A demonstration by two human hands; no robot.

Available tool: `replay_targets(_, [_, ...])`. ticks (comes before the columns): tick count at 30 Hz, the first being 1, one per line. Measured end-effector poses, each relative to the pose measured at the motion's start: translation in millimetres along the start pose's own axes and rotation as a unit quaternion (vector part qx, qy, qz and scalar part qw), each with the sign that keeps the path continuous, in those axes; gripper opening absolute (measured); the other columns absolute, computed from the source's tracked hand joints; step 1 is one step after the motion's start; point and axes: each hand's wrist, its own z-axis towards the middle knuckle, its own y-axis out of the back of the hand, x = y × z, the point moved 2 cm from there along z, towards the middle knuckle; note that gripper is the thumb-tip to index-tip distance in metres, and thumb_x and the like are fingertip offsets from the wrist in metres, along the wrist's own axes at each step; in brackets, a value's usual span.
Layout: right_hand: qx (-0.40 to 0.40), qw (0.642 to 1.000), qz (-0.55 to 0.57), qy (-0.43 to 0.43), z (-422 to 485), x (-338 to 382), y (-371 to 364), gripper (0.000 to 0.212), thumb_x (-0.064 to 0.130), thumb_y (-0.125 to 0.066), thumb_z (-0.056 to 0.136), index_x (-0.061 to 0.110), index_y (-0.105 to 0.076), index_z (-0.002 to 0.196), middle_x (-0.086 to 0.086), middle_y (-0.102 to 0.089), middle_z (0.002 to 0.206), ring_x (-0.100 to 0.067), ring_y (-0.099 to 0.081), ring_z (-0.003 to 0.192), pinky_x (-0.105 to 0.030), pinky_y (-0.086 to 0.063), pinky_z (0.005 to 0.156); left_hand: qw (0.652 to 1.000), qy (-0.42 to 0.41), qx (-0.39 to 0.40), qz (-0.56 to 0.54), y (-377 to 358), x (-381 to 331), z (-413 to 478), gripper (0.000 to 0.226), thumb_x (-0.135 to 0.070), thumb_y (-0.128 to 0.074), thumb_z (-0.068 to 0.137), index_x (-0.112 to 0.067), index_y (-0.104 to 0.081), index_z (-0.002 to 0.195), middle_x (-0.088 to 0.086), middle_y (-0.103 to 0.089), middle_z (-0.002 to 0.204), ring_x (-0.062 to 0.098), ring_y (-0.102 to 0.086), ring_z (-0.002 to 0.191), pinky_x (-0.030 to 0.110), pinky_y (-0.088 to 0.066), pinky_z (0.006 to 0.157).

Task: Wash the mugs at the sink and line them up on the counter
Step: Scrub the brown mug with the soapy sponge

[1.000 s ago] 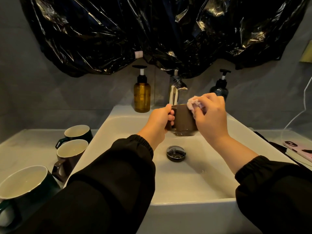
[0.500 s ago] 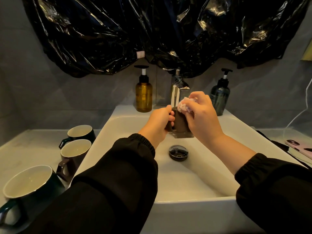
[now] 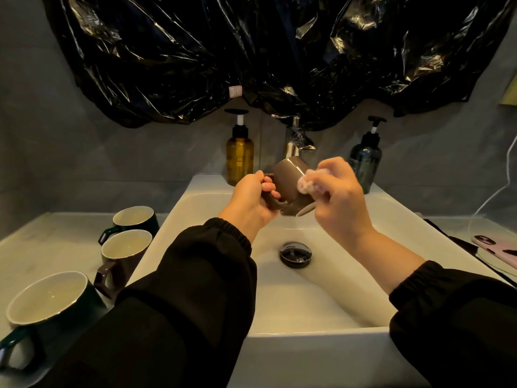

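Brown mug [image 3: 289, 183] tipped over the sink [image 3: 279, 334]; upright half a second ago, its mouth now tilts down.
Above the sink's basin, the left hand [image 3: 251, 200] curls its fingers around the handle [image 3: 272, 203], while the right hand [image 3: 341, 200] pinches a pale pink cloth [image 3: 310, 182] against the mug's side, now off the rim.

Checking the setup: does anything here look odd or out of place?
A crumpled black plastic sheet hangs above the sink and sags onto the faucet, partly hiding it. A phone lies on the counter right of the sink. No breakage shows.
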Motion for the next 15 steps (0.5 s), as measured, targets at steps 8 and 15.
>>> replay_targets(8, [-0.002,0.985,0.009,-0.173,-2,-25,3,0.013,0.000,-0.057,0.090,0.000,-0.070,0.086,-0.004,-0.050,0.093,-0.025,-0.055,0.087,-0.024,-0.038,0.073,0.998,0.012,0.004,0.066,-2,8,-1,0.037,-0.029,-0.038,0.101,-0.013,-0.051,0.069,-0.005,-0.043,0.042,0.007,-0.036,0.045,0.018,-0.036,0.045])
replay_targets(15, [-0.045,0.985,0.038,-0.160,7,-10,-3,0.012,0.005,-0.059,0.090,0.005,-0.071,0.088,-0.004,-0.052,0.095,-0.012,-0.049,0.086,-0.015,-0.037,0.077,0.992,0.009,0.026,0.122,-7,17,-4,0.038,-0.028,-0.039,0.101,-0.012,-0.050,0.068,-0.005,-0.040,0.044,0.008,-0.035,0.046,0.018,-0.035,0.048])
